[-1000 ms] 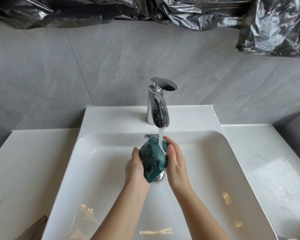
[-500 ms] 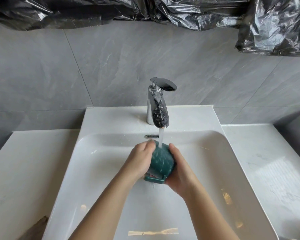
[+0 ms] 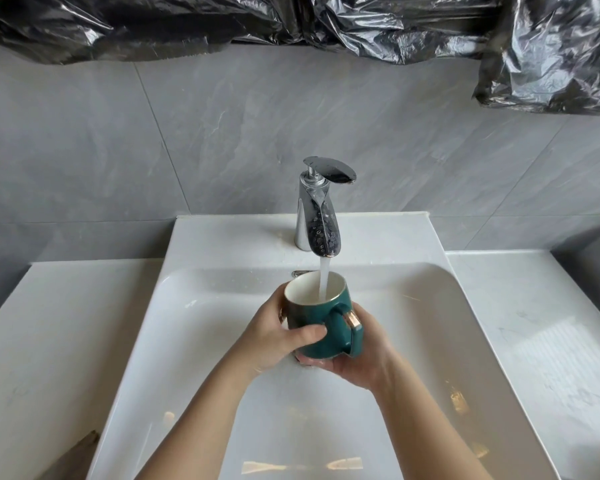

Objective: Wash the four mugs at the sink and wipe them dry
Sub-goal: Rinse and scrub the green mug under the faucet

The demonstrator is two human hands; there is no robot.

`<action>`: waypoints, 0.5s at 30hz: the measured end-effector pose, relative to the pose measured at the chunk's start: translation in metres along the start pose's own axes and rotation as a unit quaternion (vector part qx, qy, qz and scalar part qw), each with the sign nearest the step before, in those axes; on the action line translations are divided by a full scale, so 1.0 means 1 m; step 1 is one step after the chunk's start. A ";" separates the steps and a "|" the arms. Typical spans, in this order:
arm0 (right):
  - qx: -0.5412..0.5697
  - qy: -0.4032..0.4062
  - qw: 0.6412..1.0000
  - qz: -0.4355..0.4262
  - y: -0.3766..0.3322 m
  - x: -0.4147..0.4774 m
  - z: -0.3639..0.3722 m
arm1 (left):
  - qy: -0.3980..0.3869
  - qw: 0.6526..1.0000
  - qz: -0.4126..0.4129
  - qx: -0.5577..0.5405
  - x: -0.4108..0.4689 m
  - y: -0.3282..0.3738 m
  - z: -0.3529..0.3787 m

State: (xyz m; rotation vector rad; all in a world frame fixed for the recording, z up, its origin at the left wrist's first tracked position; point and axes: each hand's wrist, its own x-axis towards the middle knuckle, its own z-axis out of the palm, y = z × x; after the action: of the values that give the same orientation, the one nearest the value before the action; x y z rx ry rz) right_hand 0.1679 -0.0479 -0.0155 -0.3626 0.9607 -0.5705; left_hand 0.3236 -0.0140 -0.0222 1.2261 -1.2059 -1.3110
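Grey tiled wall (image 3: 222, 150) behind, white rectangular ceramic sink (image 3: 222, 237) below it, chrome tap (image 3: 317, 216) running. Dark green ceramic mug with gold rim (image 3: 312, 315) is held over the basin centre, long axis near vertical, mouth up directly under the water stream (image 3: 324, 278). Left hand (image 3: 274, 337) wraps its left wall, thumb across the front. Right hand (image 3: 361, 362) cups the base, beside the handle, which faces right. Likely next: tip it out, pivoting on the right palm.

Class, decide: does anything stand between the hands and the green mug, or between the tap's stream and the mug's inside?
Nothing visible does. The left hand grips the side of the green mug and the right hand cups its base, both bare on it. Its mouth faces up under the faucet, and the water falls straight in.
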 end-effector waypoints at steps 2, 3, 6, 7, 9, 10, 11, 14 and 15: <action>-0.063 0.049 0.994 -0.078 0.000 0.000 -0.002 | 0.029 0.999 -0.015 -0.032 0.001 0.004 0.003; -0.095 0.064 0.986 -0.123 -0.001 -0.002 -0.003 | 0.046 0.998 -0.020 -0.044 0.002 0.006 0.006; -0.151 0.095 0.961 -0.213 -0.004 -0.014 0.000 | 0.091 0.993 -0.058 -0.036 0.003 0.014 0.014; -0.156 0.093 0.957 -0.224 -0.004 -0.018 0.001 | 0.100 0.992 -0.071 -0.006 0.004 0.016 0.016; -0.186 0.071 0.950 -0.240 -0.004 -0.025 0.005 | 0.116 0.986 -0.095 0.073 0.007 0.020 0.020; -0.200 0.071 0.946 -0.246 -0.002 -0.026 0.007 | 0.126 0.980 -0.109 0.108 0.009 0.023 0.022; -0.205 0.082 0.942 -0.251 -0.001 -0.026 0.007 | 0.135 0.976 -0.116 0.127 0.012 0.024 0.025; -0.185 0.110 0.942 -0.258 0.001 -0.027 0.003 | 0.107 0.984 -0.140 0.037 0.019 0.030 0.030; -0.177 0.113 0.944 -0.255 0.000 -0.026 0.002 | 0.083 0.981 -0.172 -0.032 0.020 0.030 0.030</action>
State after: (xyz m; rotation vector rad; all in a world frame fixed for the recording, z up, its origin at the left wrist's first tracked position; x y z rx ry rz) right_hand 0.1577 -0.0321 0.0033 -0.9008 1.2011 -0.9262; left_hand 0.2928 -0.0342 0.0066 1.5129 -0.8518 -1.4490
